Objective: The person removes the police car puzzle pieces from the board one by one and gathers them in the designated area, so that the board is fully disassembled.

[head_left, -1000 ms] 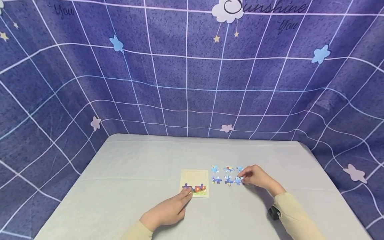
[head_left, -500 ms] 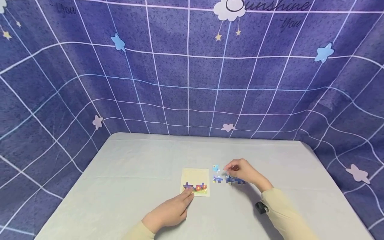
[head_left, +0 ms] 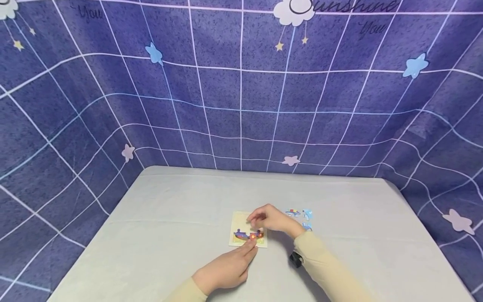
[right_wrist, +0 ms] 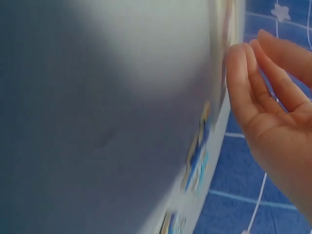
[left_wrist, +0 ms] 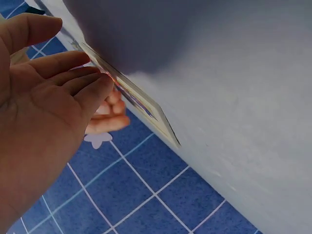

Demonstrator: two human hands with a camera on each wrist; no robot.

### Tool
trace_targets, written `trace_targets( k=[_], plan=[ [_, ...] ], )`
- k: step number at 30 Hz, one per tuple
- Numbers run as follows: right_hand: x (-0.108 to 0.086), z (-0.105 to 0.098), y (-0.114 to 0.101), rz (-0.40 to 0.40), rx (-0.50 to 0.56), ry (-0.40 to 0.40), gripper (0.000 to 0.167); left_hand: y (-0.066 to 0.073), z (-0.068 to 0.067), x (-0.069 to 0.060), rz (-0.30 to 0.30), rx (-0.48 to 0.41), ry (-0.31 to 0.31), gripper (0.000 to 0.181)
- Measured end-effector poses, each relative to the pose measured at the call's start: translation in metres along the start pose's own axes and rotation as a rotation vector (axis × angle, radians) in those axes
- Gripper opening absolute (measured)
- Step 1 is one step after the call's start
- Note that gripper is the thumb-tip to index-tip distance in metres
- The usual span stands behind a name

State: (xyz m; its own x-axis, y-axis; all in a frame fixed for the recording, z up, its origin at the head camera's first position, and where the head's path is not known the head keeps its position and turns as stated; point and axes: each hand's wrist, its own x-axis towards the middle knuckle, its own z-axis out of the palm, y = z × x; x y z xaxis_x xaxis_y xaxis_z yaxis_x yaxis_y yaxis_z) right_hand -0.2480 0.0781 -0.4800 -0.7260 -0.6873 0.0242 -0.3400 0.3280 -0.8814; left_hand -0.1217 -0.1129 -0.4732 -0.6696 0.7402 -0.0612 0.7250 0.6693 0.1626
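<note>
- The shallow, cream-coloured rectangular puzzle tray [head_left: 238,221] is laid flat on the desk [head_left: 181,197], at the lower centre of the head view.
- Its bottom part is filled with purple-and-red printed puzzle pieces [head_left: 241,235].
- The left hand [head_left: 227,265] is rested on the tray's lower edge, its fingers straight and pressed together.
- The right hand [head_left: 273,220] is held over the tray's upper right, its fingers bent; whether anything is pinched cannot be told.
- Loose blue printed puzzle pieces [head_left: 307,214] are seen right of the tray, partly hidden by the right hand.
</note>
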Motion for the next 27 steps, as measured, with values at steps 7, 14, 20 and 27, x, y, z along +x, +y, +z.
trace_targets(
  k=[7,14,20,27],
  plan=[
    [0.009,0.014,-0.013,0.028,-0.041,-0.052,0.02,0.0,-0.002,0.001,0.019,0.024,0.001,0.054],
    [0.018,0.024,-0.009,0.029,-0.139,-0.077,0.014,-0.001,0.0,0.001,-0.003,-0.029,-0.023,0.053],
    [0.018,0.026,-0.009,0.029,-0.136,-0.069,0.011,0.0,-0.001,0.0,-0.015,-0.059,-0.042,0.053],
    [0.018,0.026,-0.009,0.026,-0.114,-0.057,0.011,0.001,-0.001,0.0,-0.02,-0.066,-0.038,0.053]
  ],
)
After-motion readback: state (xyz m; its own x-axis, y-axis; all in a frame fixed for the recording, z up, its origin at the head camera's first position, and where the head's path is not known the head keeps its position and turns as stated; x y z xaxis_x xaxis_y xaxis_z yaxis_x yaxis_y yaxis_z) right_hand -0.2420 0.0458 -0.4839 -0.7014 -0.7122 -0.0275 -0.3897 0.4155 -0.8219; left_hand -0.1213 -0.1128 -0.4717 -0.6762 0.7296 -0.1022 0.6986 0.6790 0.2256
